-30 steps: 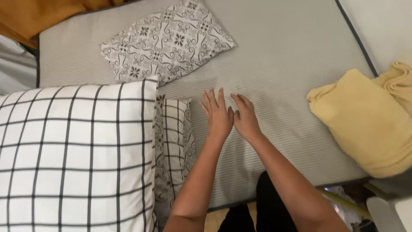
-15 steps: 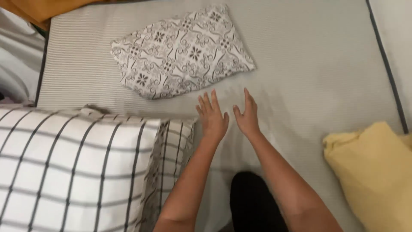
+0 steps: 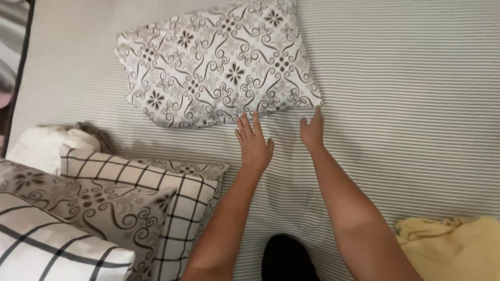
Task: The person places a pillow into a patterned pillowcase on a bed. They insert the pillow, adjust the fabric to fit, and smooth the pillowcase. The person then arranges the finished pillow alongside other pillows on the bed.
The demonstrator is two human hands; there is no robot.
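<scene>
A white pillow with a dark floral scroll pattern (image 3: pixel 219 65) lies on the grey striped bed sheet (image 3: pixel 406 104). My left hand (image 3: pixel 253 143) is flat on the sheet, fingers spread, its fingertips just at the pillow's near edge. My right hand (image 3: pixel 312 130) reaches toward the pillow's lower right corner, fingers apart, touching or almost touching it. Neither hand holds anything.
A stack of pillows sits at lower left: a black-and-white checked one (image 3: pixel 161 192), a grey-brown scroll-patterned one (image 3: pixel 88 208), and a white one behind (image 3: pixel 47 143). A yellow blanket (image 3: pixel 453 250) lies bunched at lower right. The bed's dark edge (image 3: pixel 23 57) runs along the left.
Both hands have slid forward across the sheet from its middle up to the patterned pillow's near edge, spreading apart. The view moved in closer to the bed.
</scene>
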